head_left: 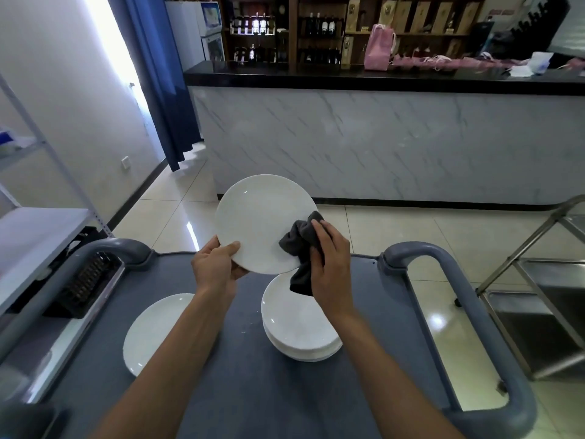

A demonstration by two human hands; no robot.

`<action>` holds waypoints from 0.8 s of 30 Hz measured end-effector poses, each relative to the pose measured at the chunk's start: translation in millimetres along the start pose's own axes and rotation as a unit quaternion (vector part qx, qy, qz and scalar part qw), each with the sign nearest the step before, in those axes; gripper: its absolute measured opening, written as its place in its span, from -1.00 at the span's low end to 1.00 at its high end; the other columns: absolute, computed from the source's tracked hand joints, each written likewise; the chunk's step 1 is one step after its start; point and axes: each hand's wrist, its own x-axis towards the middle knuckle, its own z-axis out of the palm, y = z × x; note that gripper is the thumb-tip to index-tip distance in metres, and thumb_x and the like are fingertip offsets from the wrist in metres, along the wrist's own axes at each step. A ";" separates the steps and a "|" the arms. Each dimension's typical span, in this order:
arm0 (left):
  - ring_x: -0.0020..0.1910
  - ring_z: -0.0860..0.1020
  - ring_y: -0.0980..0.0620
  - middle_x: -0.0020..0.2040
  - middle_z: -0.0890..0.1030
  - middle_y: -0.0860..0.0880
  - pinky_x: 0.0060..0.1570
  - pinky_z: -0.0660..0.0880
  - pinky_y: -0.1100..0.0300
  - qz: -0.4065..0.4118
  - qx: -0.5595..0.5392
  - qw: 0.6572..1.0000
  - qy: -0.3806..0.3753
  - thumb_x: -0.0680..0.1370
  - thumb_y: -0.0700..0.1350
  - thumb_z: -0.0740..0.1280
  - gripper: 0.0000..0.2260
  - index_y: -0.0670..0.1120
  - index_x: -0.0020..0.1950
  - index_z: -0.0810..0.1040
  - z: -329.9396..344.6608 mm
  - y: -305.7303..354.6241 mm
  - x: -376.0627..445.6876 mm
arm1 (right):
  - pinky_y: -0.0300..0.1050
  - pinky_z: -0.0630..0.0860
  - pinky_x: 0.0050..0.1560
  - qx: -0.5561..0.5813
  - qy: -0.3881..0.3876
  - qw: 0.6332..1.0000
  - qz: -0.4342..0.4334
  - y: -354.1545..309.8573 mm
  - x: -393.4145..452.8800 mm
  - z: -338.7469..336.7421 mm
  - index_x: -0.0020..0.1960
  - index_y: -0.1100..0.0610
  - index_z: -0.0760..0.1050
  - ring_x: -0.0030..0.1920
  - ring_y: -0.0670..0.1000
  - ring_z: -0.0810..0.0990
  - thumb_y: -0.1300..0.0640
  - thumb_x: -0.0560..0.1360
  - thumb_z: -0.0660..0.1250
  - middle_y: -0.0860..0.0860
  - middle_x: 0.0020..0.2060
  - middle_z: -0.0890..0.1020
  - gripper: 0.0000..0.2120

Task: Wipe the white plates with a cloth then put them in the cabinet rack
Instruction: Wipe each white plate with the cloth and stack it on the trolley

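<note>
cloth at raised plate right edge

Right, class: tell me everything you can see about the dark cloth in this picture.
The cloth is dark grey, soft and crumpled, like a small towel. The right hand holds it bunched in its grip and presses its upper part against the right edge of the raised white plate, which the left hand holds tilted. The cloth's lower end hangs loose over the stack of plates on the grey cart.

Glossy white plate, matt dark cloth, seemingly plastic grey cart.
</note>
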 end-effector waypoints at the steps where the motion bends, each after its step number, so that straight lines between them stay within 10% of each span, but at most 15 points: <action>1: -0.06 0.63 -0.12 -0.01 0.69 -0.07 -0.15 0.67 -0.06 0.000 0.004 1.000 -0.007 0.55 -0.38 0.31 -0.74 -0.13 0.13 0.66 -1.5 0.0 0.3 | 0.12 0.38 0.41 0.005 0.005 1.000 0.003 1.7 4.8 -1.6 0.50 0.10 0.41 0.40 0.06 0.39 0.24 0.65 0.22 0.02 0.42 0.45 -0.59; 24: -0.23 0.68 -0.08 -0.14 0.73 -0.10 -0.27 0.65 -0.01 0.021 0.176 0.969 -0.171 0.55 -0.38 0.33 -0.74 -0.07 0.07 0.68 -14.1 3.7 -15.4 | 0.16 0.38 0.26 -0.055 -0.084 0.989 -0.104 -32.3 72.7 5.7 0.39 0.04 0.53 0.29 0.10 0.49 0.24 0.58 0.25 0.00 0.32 0.56 -0.60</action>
